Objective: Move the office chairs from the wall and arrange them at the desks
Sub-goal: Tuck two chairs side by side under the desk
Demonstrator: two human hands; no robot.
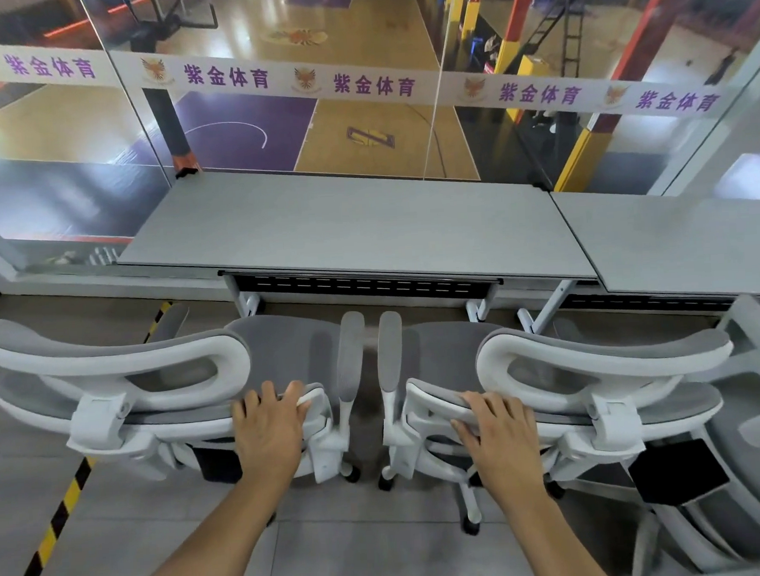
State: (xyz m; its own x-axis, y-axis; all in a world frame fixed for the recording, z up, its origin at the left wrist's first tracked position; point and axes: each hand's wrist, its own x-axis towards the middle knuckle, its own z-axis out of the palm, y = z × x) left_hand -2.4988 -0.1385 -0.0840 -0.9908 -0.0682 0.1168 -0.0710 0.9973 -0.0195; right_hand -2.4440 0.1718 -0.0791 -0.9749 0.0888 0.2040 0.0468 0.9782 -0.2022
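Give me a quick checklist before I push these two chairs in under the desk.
1. Left hand grips the left grey-mesh, white-framed office chair by its backrest: ok.
2. Right hand grips the right matching chair by its backrest: ok.
3. Both chairs face the flat grey rectangular desk: ok.
4. Inner grey armrests close but apart: ok.
5. White desk legs clear of the wheels: cannot tell.
6. Third chair at the right edge clear of the right one: cannot tell.
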